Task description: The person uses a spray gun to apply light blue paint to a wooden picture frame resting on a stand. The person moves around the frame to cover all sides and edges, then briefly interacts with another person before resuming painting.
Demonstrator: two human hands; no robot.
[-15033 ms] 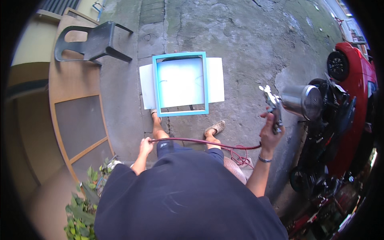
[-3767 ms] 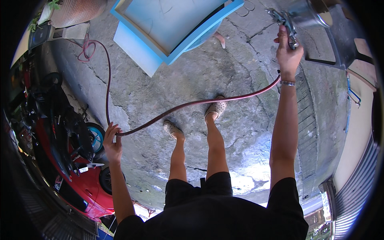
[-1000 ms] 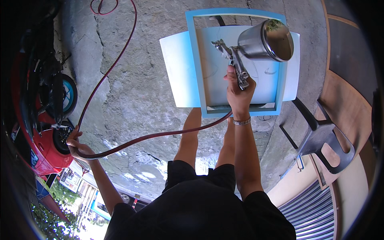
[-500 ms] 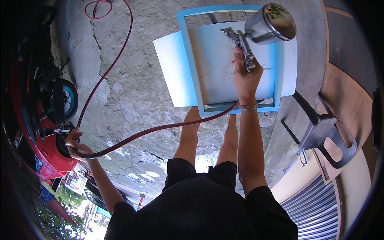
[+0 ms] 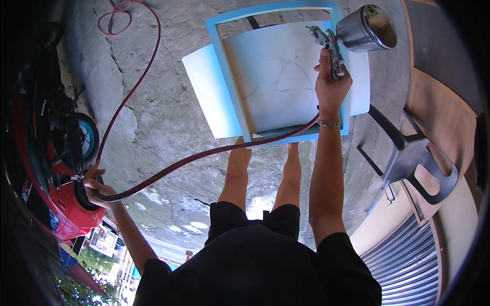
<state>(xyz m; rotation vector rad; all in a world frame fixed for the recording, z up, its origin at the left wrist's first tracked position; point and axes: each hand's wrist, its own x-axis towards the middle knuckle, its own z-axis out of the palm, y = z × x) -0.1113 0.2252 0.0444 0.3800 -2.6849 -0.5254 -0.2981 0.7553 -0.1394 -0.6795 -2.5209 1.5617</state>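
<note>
Bending at the wrist, the left hand (image 5: 97, 189) is held out sideways, its grip curled loosely around the dark red hose (image 5: 224, 148), which runs rightward toward the other grip. Between both grips, nearer the right, sits the light-blue frame (image 5: 229, 76) over a white board (image 5: 275, 66). The right arm reaches nearly straight forward, the right hand's (image 5: 333, 89) grip wrapped around the silver spray gun (image 5: 332, 50), nozzle leftward, cup (image 5: 360, 33) just beyond and right of that grip.

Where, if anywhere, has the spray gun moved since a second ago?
Yes: the spray gun has moved right relative to the blue frame, toward its right side.
</note>
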